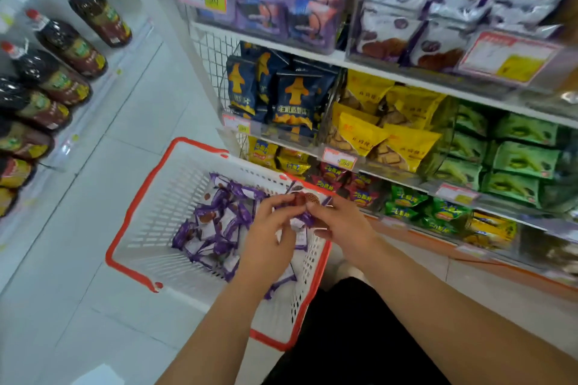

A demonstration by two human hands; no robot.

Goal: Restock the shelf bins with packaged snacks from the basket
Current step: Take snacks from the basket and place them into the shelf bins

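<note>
**Operator:** Purple-and-white wrappers, that's what I'm sorting. The white basket point(175, 197) with the red rim sits on the floor against the shelving, close enough that I hardly have to reach.

**Observer:** What are your hands doing?

**Operator:** Both are over the basket's far side. My left hand point(269, 234) has its fingers curled round the small snack packets point(301, 201), and my right hand point(339, 222) pinches the same bunch from the other side. I'd say I'm gathering several at once so each trip to the shelf counts.

**Observer:** And the rest?

**Operator:** A loose heap of packets point(212, 228) lies in the basket bottom, so plenty is left.

**Observer:** Where do they go?

**Operator:** Judging by the matching wrappers, the clear bin point(406, 37) on the upper shelf, right of the blue-orange packs point(281, 9). It looks fairly full already.
</note>
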